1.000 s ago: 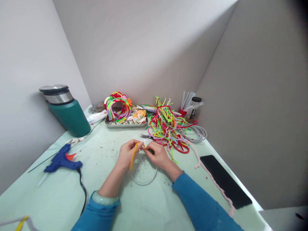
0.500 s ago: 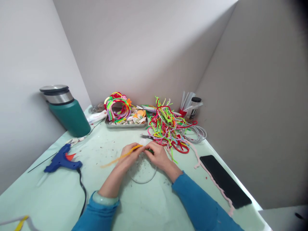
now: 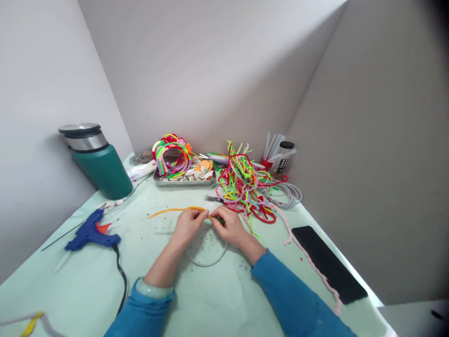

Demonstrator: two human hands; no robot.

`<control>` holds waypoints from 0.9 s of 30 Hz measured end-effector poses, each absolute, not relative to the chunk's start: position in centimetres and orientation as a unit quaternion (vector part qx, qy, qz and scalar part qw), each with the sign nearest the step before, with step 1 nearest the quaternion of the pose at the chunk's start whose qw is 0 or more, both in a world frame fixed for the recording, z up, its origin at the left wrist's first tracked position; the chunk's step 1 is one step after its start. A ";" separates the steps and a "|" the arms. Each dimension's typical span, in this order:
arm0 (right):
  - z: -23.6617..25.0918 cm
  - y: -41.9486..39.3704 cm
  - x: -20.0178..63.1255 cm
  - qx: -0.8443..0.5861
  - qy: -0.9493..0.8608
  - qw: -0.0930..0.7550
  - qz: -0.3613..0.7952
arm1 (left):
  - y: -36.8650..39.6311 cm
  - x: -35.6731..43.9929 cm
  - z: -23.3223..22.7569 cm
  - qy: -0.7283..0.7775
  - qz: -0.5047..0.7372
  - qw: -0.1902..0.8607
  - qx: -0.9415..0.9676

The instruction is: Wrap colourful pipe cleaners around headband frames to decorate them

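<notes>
Swung to nine o'clock: orange pipe cleaner (image 3: 175, 210), pinched by my left hand (image 3: 188, 225) and right hand (image 3: 229, 226). Risk: loose tail snagging, slipping my pinch.

A green flask (image 3: 100, 164) is set at the counter's (image 3: 217, 304) left edge, a blue glue gun (image 3: 90, 232) nearer. A tray (image 3: 184, 180) and pipe-cleaner pile (image 3: 245, 187) are placed at the far edge; a phone (image 3: 328, 262) is laid right.

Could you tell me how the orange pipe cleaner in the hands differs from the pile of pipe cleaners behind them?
The orange pipe cleaner is one strand, nearly straight, pinched by both hands; the pile is many tangled strands, untouched. The orange one has one colour; the pile mixes red, green, yellow and pink. Both look fuzzy and thin.
</notes>
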State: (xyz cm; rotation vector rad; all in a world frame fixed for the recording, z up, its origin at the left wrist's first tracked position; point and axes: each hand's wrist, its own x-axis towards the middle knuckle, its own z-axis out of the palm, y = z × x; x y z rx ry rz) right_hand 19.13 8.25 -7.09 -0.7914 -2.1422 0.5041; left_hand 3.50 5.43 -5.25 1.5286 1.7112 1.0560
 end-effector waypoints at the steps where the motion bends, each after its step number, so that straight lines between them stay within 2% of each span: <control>1: -7.0 8.2 19.1 -0.310 -0.844 0.390 0.200 | 5.5 3.5 -5.4 0.641 0.405 0.303 0.577; 16: -7.0 8.2 19.1 -0.291 -0.845 0.393 0.218 | 5.4 3.5 -5.3 0.649 0.398 0.317 0.566; 27: -7.1 8.1 18.9 -0.287 -0.859 0.384 0.181 | 5.4 3.4 -5.5 0.668 0.375 0.290 0.574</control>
